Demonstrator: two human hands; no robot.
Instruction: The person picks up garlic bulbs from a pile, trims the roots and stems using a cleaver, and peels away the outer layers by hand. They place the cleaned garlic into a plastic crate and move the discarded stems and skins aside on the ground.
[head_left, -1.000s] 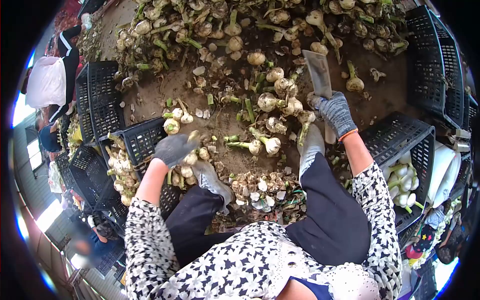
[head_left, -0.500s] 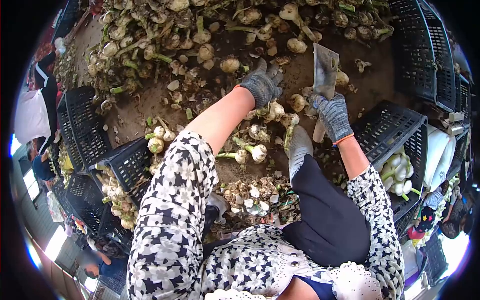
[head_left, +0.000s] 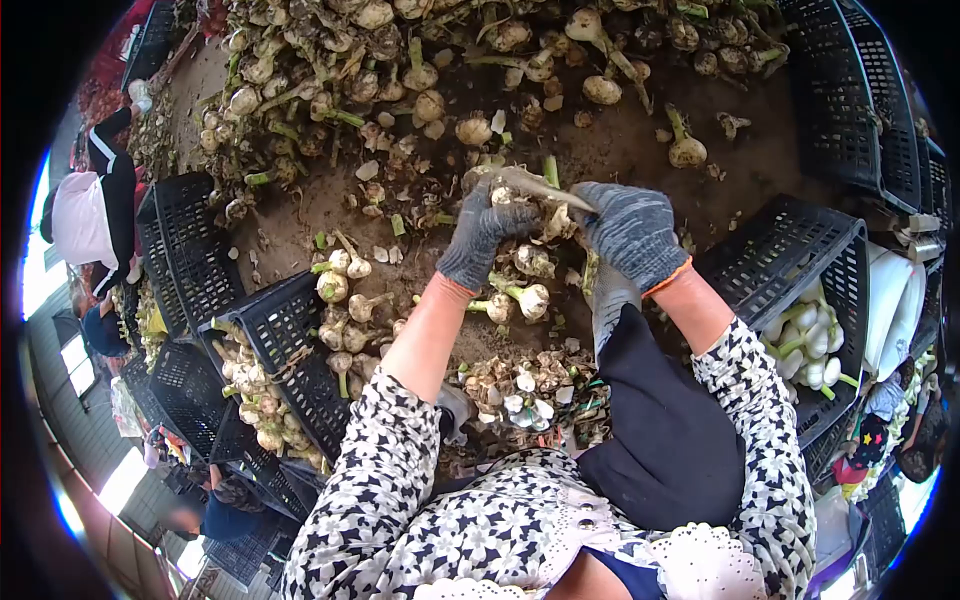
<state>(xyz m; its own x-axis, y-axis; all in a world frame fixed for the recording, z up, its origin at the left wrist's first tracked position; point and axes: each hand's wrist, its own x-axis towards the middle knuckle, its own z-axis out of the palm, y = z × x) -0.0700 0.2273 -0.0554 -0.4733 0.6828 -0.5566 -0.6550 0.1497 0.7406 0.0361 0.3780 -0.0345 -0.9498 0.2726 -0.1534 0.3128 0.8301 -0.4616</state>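
Note:
My left hand, in a grey glove, is closed around a garlic bulb, partly hidden by the fingers. In my right hand, also gloved, is a cleaver, its blade seen nearly edge-on and pointing left across the bulb. Whether the edge touches the bulb I cannot tell. A green stalk stands up just behind the blade. Below my hands, loose garlic bulbs with stems lie on the dirt floor.
A large garlic heap spreads across the far side. Black crates stand left and right; the right one holds white trimmed garlic. Peel scraps lie between my legs. Another person bends at the far left.
My left hand has come back from reaching out and closed on a garlic bulb. My right hand has moved left, turning the cleaver from upright to sideways at the bulb.

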